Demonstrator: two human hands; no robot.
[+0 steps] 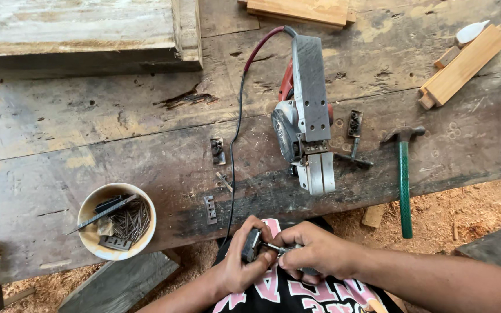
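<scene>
While the electric planer (307, 116) lies overturned with blade clamps off, both hands, left hand (240, 264) and right hand (314, 250), fingers clamped, grip a small metal part (260, 246); reassembly remains undone.

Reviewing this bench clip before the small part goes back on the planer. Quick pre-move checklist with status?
1. Part gripped: left hand holds a small dark metal part, right hand pinches a thin metal piece against it. Ok.
2. Electric planer at rest, lying base-up on the workbench, no hand on it. Ok.
3. Power off: cord runs off the bench edge, plug unseen. Cannot tell.
4. Loose metal plates scattered near the cord. Not ok.
5. Hammer overhangs the bench edge. Not ok.
6. Bowl of nails within reach. Ok.
</scene>
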